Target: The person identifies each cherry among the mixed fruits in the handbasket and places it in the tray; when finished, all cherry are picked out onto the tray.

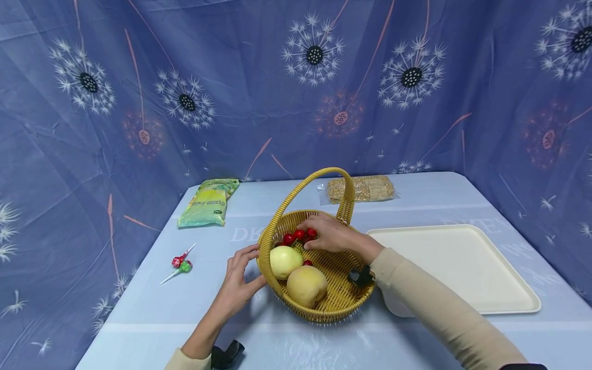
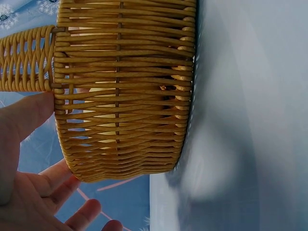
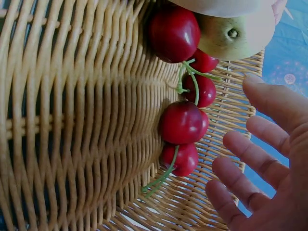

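Observation:
A yellow wicker basket [image 1: 335, 304] with a tall arched handle stands mid-table. Inside lie a pale green apple [image 1: 285, 262], a yellow peach-like fruit [image 1: 307, 286] and several red cherries [image 3: 182, 122], some with green stems. My left hand [image 1: 238, 280] touches the basket's left side, thumb and fingertips at the rim near the handle's base in the left wrist view. Reaching into the basket, my right hand [image 1: 330, 234] hovers by the cherries at the far wall. Its fingers [image 3: 255, 149] are spread and hold nothing in the right wrist view.
To the right is a cream tray [image 1: 450, 270], partly behind the right sleeve. A clear pack of grain-like food [image 1: 363, 189] lies behind the basket. At left are a green-yellow bag [image 1: 205, 203] and two lollipops [image 1: 182, 262], one red, one green. A patterned blue curtain [image 1: 259, 92] hangs behind.

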`<act>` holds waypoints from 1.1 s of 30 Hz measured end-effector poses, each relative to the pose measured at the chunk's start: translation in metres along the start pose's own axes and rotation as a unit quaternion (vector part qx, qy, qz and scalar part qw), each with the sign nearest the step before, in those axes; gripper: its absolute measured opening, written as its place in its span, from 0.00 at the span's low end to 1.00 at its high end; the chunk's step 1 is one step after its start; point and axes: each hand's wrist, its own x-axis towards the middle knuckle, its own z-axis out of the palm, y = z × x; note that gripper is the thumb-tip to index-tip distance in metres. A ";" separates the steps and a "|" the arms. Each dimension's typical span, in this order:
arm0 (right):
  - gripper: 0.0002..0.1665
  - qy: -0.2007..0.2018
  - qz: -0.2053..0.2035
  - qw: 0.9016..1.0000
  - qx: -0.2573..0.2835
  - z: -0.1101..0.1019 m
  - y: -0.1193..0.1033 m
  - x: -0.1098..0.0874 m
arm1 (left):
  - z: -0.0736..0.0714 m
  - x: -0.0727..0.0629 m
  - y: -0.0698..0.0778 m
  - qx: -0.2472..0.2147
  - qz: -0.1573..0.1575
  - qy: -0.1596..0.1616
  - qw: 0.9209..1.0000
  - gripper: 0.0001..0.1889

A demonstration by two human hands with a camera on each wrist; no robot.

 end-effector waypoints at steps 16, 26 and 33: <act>0.29 -0.048 -0.005 0.999 -0.014 0.007 0.007 0.002 | 0.000 0.001 0.000 -0.015 -0.004 -0.006 1.000 0.26; 0.28 -0.054 -0.002 0.998 -0.024 0.008 0.008 0.000 | 0.000 0.002 0.002 -0.015 -0.011 -0.008 1.000 0.26; 0.25 -0.069 -0.005 0.997 -0.020 0.009 0.011 -0.001 | -0.001 0.001 0.002 -0.014 -0.013 -0.008 1.000 0.27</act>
